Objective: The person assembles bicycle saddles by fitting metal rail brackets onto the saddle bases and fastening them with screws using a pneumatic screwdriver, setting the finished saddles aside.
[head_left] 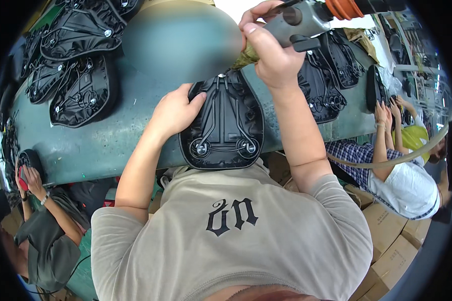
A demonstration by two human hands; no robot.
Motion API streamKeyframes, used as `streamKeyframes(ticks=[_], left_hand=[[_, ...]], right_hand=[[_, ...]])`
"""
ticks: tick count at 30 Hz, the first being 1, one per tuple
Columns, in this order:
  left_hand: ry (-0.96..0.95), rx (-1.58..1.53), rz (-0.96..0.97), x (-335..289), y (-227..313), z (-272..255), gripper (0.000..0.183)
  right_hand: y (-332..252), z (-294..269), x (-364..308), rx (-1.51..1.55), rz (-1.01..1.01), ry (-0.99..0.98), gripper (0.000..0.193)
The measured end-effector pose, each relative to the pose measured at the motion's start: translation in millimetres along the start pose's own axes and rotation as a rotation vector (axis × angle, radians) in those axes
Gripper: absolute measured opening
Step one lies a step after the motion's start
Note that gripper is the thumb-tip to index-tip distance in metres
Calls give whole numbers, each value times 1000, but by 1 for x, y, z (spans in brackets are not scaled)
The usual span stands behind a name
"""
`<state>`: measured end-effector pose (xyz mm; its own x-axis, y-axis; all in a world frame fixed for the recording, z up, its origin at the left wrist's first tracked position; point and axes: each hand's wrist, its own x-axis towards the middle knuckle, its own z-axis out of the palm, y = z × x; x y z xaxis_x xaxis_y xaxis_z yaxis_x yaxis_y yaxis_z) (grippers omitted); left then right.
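A black bicycle saddle (222, 120) lies underside up at the near edge of the green table (125, 143), its metal rails and coil springs showing. Its wide end is toward me and its narrow end points away. My left hand (175, 111) grips the saddle's left side, thumb over the rim. My right hand (275, 54) is wrapped round a grey power screwdriver (301, 22) with an orange ring. The tool slants down to the left, its tape-wrapped front end at the bolt on the saddle's narrow end. Whether the tip touches the bolt, I cannot tell.
Several upturned saddles (83, 90) are piled at the far left, and more saddles (318, 90) lie at the right. A pale hose (386, 164) curves along the right. Cardboard boxes (386, 256) stand below. People work on both sides. A blurred patch hides the far middle.
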<state>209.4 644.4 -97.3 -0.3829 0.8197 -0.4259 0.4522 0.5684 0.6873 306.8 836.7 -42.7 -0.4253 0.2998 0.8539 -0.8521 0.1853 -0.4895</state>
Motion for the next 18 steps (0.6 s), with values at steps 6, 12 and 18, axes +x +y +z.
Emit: streamKeyframes(ticks=[6,12,18], left_hand=[[20,30,-4,3,-6,2,52],[34,51,7,1,-3,3,49],[-5,22,-1,2,-2,1,48]], right_hand=[[-23,28,25,-266,750,428,24],[-8,25,20,-222,705,396,21],[-6,29,28,-259,780,229,13]])
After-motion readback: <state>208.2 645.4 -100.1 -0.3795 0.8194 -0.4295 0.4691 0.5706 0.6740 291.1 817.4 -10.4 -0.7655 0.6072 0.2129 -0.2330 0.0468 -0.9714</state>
